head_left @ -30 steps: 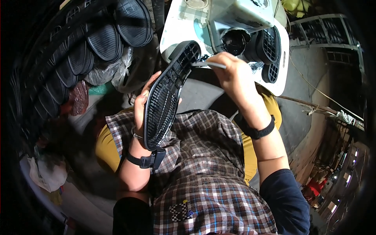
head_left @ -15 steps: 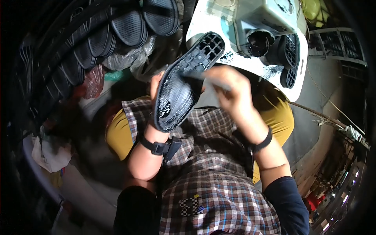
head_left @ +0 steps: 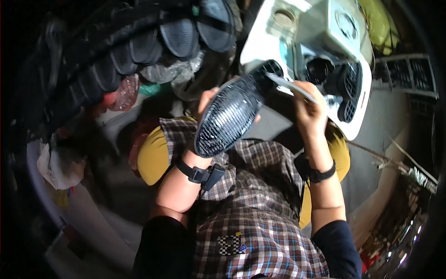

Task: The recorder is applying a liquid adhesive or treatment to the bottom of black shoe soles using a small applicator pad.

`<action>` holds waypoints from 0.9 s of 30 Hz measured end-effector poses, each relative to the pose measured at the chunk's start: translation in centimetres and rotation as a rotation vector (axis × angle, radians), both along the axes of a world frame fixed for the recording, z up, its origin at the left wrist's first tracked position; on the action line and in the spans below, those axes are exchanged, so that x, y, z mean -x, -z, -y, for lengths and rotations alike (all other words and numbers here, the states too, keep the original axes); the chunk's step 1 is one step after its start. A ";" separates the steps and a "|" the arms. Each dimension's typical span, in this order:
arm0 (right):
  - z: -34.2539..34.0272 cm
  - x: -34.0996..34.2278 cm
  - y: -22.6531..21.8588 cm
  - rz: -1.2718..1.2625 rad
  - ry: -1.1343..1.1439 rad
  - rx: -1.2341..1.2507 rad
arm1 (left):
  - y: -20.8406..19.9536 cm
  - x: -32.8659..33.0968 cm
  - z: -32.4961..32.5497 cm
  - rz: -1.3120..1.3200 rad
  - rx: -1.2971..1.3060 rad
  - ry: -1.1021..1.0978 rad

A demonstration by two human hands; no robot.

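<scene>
My left hand (head_left: 206,101) grips a black shoe sole (head_left: 227,118) from beneath, fingers showing at both its edges. The sole is tilted, its wide ribbed end towards me and its narrower gridded end pointing away to the right. A wet shine covers the ribbed part. In my right hand (head_left: 310,111) is a flat, pale-handled brush (head_left: 290,85), pinched between thumb and fingers. Its dark end lies over the narrow end of the sole; whether it touches is blurred. My left palm is hidden under the sole.
A white plastic stool (head_left: 360,118) stands beyond my right hand, bearing a dark round pot (head_left: 320,69), black soles (head_left: 349,81) and a pale boxy container (head_left: 332,28). Several black soles (head_left: 179,37) line a rack at upper left. Plastic bags (head_left: 125,93) hang below them.
The brush has moved from the middle of the sole to its narrow far end. The sole has turned, and its wide end now shows shiny ribs. The view has shifted slightly.
</scene>
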State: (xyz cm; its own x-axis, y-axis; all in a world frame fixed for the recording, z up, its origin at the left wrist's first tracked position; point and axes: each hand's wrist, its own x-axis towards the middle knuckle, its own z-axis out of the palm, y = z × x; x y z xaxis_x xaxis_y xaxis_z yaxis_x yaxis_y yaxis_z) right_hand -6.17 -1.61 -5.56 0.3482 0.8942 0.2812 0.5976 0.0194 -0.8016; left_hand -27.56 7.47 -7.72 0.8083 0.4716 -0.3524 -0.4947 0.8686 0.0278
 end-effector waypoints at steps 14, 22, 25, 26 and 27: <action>8.3 1.6 -0.2 -1.335 0.012 -0.036 | -0.2 1.1 4.2 0.310 -0.146 0.055; 14.0 2.5 -0.8 -1.416 -0.011 -0.124 | -4.8 -3.4 8.7 -0.020 -0.161 -0.055; 16.5 2.1 -1.9 -1.462 0.057 -0.264 | -4.8 -6.6 8.7 0.377 -0.189 0.070; 17.2 1.6 -1.7 -1.456 0.062 -0.308 | -5.6 -8.1 8.9 0.242 -0.228 0.076; 17.9 1.2 -1.9 -1.449 0.070 -0.336 | -6.3 -9.9 9.0 0.107 -0.267 0.079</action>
State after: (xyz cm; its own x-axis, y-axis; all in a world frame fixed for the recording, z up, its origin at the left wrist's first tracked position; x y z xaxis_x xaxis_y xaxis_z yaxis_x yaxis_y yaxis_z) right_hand -7.39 -19.55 -3.63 0.5367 0.8296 -0.1543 -0.6882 0.3245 -0.6489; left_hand -17.69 -1.55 -1.43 0.8722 0.4701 -0.1350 -0.4380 0.8736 0.2121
